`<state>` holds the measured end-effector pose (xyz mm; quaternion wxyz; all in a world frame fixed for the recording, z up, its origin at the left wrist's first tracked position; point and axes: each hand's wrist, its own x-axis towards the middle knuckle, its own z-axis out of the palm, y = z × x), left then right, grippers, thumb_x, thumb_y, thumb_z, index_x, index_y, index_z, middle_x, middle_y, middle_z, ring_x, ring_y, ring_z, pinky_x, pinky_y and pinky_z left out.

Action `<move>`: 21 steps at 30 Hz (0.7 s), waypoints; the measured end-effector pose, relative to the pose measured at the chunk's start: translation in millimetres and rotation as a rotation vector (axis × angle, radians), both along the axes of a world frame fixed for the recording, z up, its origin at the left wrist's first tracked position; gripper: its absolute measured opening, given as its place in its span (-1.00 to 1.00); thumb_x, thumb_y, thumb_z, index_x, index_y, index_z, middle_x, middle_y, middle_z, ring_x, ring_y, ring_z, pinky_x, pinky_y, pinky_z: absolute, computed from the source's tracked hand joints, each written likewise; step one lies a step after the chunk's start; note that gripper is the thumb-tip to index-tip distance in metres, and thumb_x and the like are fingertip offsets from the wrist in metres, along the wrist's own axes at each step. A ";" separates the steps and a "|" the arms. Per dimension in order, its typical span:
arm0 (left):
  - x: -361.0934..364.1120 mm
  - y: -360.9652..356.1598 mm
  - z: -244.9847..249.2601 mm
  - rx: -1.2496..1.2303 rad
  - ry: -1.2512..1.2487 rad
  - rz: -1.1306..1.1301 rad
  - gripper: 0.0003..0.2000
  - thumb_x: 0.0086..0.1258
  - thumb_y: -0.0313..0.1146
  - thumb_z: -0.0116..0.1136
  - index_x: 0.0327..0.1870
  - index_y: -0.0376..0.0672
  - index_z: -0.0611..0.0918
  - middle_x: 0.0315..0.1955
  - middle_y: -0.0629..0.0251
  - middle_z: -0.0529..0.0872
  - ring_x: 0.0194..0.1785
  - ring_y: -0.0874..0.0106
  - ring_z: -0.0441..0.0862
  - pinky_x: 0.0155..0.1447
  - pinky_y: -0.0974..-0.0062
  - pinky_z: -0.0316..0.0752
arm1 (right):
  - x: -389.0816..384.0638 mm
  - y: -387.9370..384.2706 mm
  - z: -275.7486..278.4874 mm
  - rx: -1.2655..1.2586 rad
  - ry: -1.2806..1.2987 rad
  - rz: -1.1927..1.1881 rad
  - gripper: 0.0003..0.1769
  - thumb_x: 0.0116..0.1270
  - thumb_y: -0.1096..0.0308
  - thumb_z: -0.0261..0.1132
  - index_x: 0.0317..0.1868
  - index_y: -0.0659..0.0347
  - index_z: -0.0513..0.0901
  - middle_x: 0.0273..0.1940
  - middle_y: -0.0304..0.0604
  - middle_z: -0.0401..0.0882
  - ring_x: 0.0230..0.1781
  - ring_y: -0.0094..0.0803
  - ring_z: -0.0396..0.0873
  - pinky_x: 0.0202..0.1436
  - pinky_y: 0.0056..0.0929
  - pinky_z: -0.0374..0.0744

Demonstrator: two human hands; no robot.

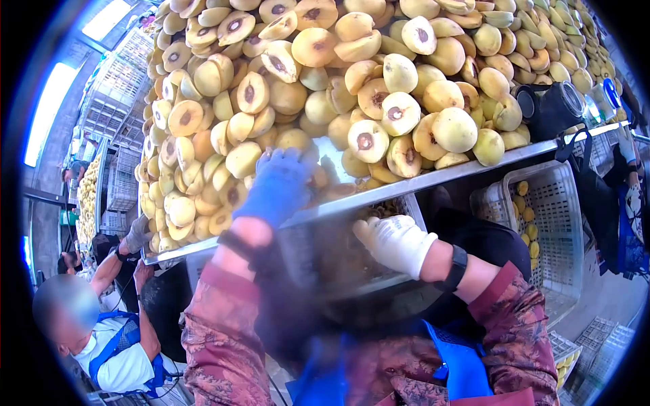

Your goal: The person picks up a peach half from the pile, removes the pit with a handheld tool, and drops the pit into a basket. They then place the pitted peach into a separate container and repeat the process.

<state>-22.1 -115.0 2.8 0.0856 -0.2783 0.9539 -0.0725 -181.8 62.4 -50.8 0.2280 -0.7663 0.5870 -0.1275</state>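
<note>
Halved yellow peaches (315,47) are heaped on the metal-edged table (379,193), many cut side up with brown centres showing. My left hand (277,186), in a blue glove, reaches over the table edge and touches the near side of the heap. Motion blurs its fingers, so their grip does not show. Below the edge, my right hand (396,243), in a white glove, hovers over a crate (414,213). Its fingers are curled together; whatever may be inside them is hidden. A blurred dark area lies between my forearms.
A white plastic crate (552,223) holding some peaches stands right, under the table. A black respirator-like object (552,105) sits on the table's right end. At left a co-worker (125,345) works at the same table. Stacked crates (118,81) stand behind.
</note>
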 end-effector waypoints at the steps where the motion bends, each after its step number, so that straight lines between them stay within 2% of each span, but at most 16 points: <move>1: 0.9 1.0 0.4 0.038 0.061 0.008 -0.42 0.13 -0.24 0.34 0.24 -0.02 0.50 0.01 0.12 0.53 0.15 0.09 0.46 0.28 0.15 0.34 | -1.0 -0.9 -2.2 -0.017 -0.101 -0.018 -0.76 0.28 0.30 0.22 -0.14 0.25 0.45 -0.30 0.08 0.62 -0.30 0.04 0.65 -0.29 -0.06 0.57; 2: 2.8 2.3 1.3 0.075 0.120 0.011 -0.43 0.11 -0.27 0.36 0.22 -0.03 0.51 0.01 0.12 0.53 0.13 0.09 0.47 0.25 0.16 0.36 | -2.3 -3.0 0.4 -0.036 -0.203 -0.041 -0.74 0.28 0.30 0.23 -0.12 0.27 0.45 -0.28 0.12 0.62 -0.27 0.09 0.64 -0.24 -0.05 0.57; 3: 6.1 3.8 2.7 0.111 0.179 0.016 -0.43 0.08 -0.29 0.37 0.20 -0.03 0.51 0.00 0.12 0.53 0.11 0.09 0.48 0.23 0.18 0.38 | -2.6 -5.9 6.0 0.070 -0.336 -0.072 -0.66 0.29 0.26 0.24 -0.05 0.31 0.44 -0.22 0.19 0.60 -0.17 0.15 0.59 -0.13 -0.04 0.54; 4: 11.0 5.6 4.4 0.147 0.238 0.025 -0.43 0.06 -0.32 0.39 0.19 -0.03 0.52 0.00 0.12 0.53 0.09 0.09 0.49 0.21 0.20 0.40 | -0.7 -8.7 11.9 0.043 -0.415 -0.100 -0.64 0.29 0.25 0.24 -0.03 0.31 0.43 -0.20 0.19 0.60 -0.16 0.15 0.59 -0.12 -0.05 0.54; 5: 14.5 8.8 -1.1 0.040 0.380 -0.062 -0.47 0.05 -0.34 0.39 0.13 -0.06 0.55 -0.01 0.11 0.58 0.08 0.06 0.52 0.19 0.17 0.42 | 2.2 -11.1 16.6 0.016 -0.494 -0.124 -0.63 0.29 0.25 0.24 -0.01 0.30 0.43 -0.19 0.20 0.60 -0.14 0.15 0.59 -0.11 -0.06 0.54; 8: 21.3 8.8 4.9 0.243 0.478 0.119 -0.50 0.04 -0.35 0.40 0.08 -0.10 0.57 -0.02 0.06 0.63 0.03 0.00 0.57 0.15 0.16 0.46 | 9.4 -18.0 27.8 0.036 -0.719 -0.190 -0.60 0.31 0.25 0.26 0.07 0.32 0.46 -0.14 0.24 0.57 -0.04 0.15 0.56 0.04 -0.06 0.50; 9: 25.9 9.7 4.2 0.215 0.568 0.140 -0.47 0.05 -0.38 0.40 0.13 -0.20 0.57 -0.08 0.09 0.67 -0.04 0.11 0.65 0.11 0.28 0.53 | 13.3 -20.0 31.1 0.009 -0.777 -0.212 -0.59 0.32 0.25 0.26 0.07 0.32 0.46 -0.12 0.24 0.57 -0.03 0.14 0.55 0.05 -0.07 0.50; 10: 29.0 11.9 4.5 0.374 0.753 0.260 -0.45 0.06 -0.40 0.39 0.16 -0.23 0.55 -0.07 0.12 0.67 -0.03 0.19 0.66 0.11 0.33 0.54 | 16.7 -22.8 33.0 -0.017 -0.835 -0.233 -0.59 0.32 0.24 0.27 0.07 0.32 0.46 -0.10 0.23 0.56 -0.02 0.13 0.55 0.06 -0.08 0.49; 12: 32.6 22.8 5.4 0.699 1.114 0.508 -0.42 0.09 -0.43 0.38 0.22 -0.30 0.52 -0.05 0.16 0.66 -0.02 0.33 0.66 0.11 0.43 0.55 | 23.3 -28.3 31.3 -0.081 -0.771 -0.213 -0.53 0.34 0.19 0.28 0.12 0.31 0.43 -0.09 0.22 0.54 -0.03 0.12 0.54 0.05 -0.07 0.49; 13: 34.9 33.1 14.6 1.006 1.321 0.547 -0.45 0.21 -0.44 0.30 0.27 -0.35 0.48 -0.05 0.19 0.64 -0.02 0.47 0.63 0.11 0.53 0.54 | 27.9 -30.5 29.0 -0.088 -0.766 -0.216 -0.51 0.34 0.16 0.28 0.12 0.31 0.41 -0.10 0.22 0.55 -0.04 0.12 0.55 0.04 -0.07 0.50; 14: 28.1 47.6 27.7 1.084 1.461 0.604 -0.56 0.29 -0.44 0.21 0.21 -0.33 0.53 -0.05 0.19 0.65 -0.01 0.45 0.64 0.12 0.51 0.53 | 32.5 -32.9 27.9 -0.096 -0.763 -0.220 -0.49 0.34 0.14 0.28 0.13 0.32 0.40 -0.12 0.23 0.56 -0.06 0.12 0.56 0.02 -0.08 0.51; 16: 33.8 60.2 19.2 1.214 1.628 0.623 -0.64 0.34 -0.43 0.14 0.14 -0.34 0.56 -0.02 0.19 0.65 0.03 0.44 0.62 0.15 0.50 0.51 | 40.6 -36.0 30.3 -0.079 -0.697 -0.226 -0.47 0.34 0.11 0.29 0.12 0.34 0.39 -0.17 0.23 0.57 -0.11 0.14 0.58 -0.04 -0.05 0.53; 17: 33.6 67.1 15.9 1.179 1.628 0.625 -0.71 0.33 -0.49 0.13 0.06 -0.34 0.60 0.01 0.20 0.65 0.07 0.42 0.60 0.18 0.50 0.49 | 43.8 -36.8 30.8 -0.069 -0.660 -0.229 -0.45 0.34 0.09 0.29 0.11 0.35 0.38 -0.20 0.24 0.58 -0.14 0.14 0.59 -0.06 -0.04 0.53; 19: 44.4 70.1 -7.6 0.868 1.393 0.305 -0.63 0.33 -0.58 0.09 0.18 -0.34 0.51 0.05 0.15 0.63 0.11 0.38 0.59 0.25 0.43 0.47 | 49.6 -38.7 17.3 -0.143 -0.609 -0.229 -0.46 0.34 0.08 0.29 0.07 0.37 0.39 -0.24 0.24 0.59 -0.19 0.15 0.60 -0.12 -0.03 0.54; 20: 37.4 77.9 -2.1 0.935 1.408 0.320 -0.58 0.32 -0.61 0.09 0.24 -0.34 0.46 0.06 0.14 0.63 0.12 0.36 0.59 0.27 0.40 0.46 | 51.2 -39.6 14.3 -0.179 -0.582 -0.231 -0.46 0.34 0.07 0.29 0.05 0.38 0.39 -0.26 0.24 0.59 -0.22 0.16 0.60 -0.15 -0.02 0.55; 21: 40.4 75.1 -10.5 0.857 1.387 0.273 -0.57 0.34 -0.58 0.07 0.26 -0.33 0.44 0.07 0.13 0.62 0.12 0.34 0.59 0.28 0.39 0.46 | 51.3 -40.3 12.7 -0.255 -0.589 -0.237 -0.48 0.34 0.08 0.28 0.03 0.36 0.40 -0.28 0.25 0.59 -0.23 0.15 0.60 -0.18 -0.01 0.55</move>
